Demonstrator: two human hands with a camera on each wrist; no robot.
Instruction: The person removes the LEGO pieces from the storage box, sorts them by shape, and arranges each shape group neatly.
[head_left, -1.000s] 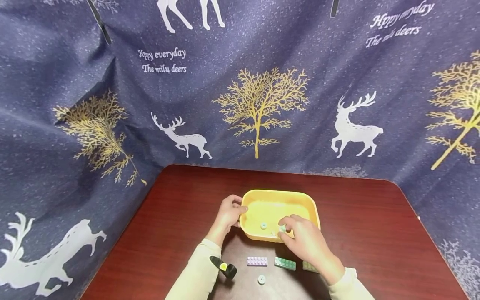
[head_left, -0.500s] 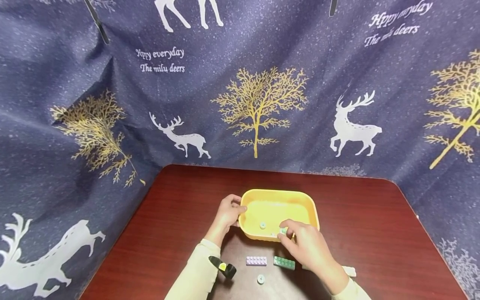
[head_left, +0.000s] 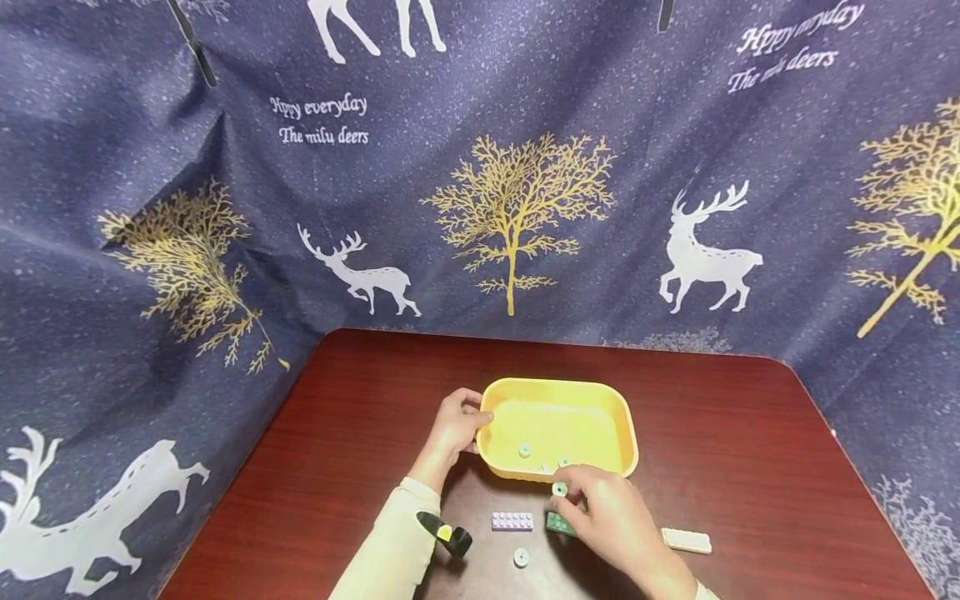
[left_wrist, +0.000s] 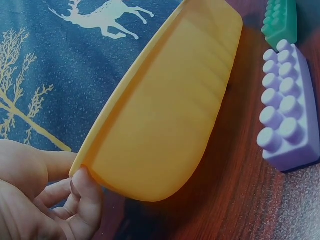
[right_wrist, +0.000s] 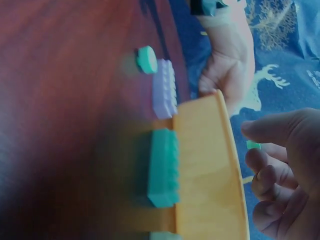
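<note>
My left hand [head_left: 455, 423] grips the left end of the yellow plastic bin [head_left: 555, 421], its thumb over the rim. In the left wrist view, those fingertips meet the bin's wall [left_wrist: 160, 125] near a lower corner. Just outside the bin's near rim, my right hand [head_left: 611, 517] pinches a small round pale green toy wheel [head_left: 559, 489] between thumb and fingers. Only a green sliver of that wheel [right_wrist: 253, 144] shows in the right wrist view. Inside the bin lie another round piece [head_left: 525, 450] and a partly hidden one [head_left: 564, 462].
In front of the bin are a purple studded brick [head_left: 512, 522] and a green brick [head_left: 561, 523] partly behind my right hand. A white brick [head_left: 686, 541] lies to the right. Closer to me is a loose round piece [head_left: 521, 557]. A deer-print cloth [head_left: 375, 167] hangs behind the table.
My right hand has come out of the bin toward me, carrying the wheel over its near rim. The white brick is now uncovered, and the green one partly covered. My left hand stays put.
</note>
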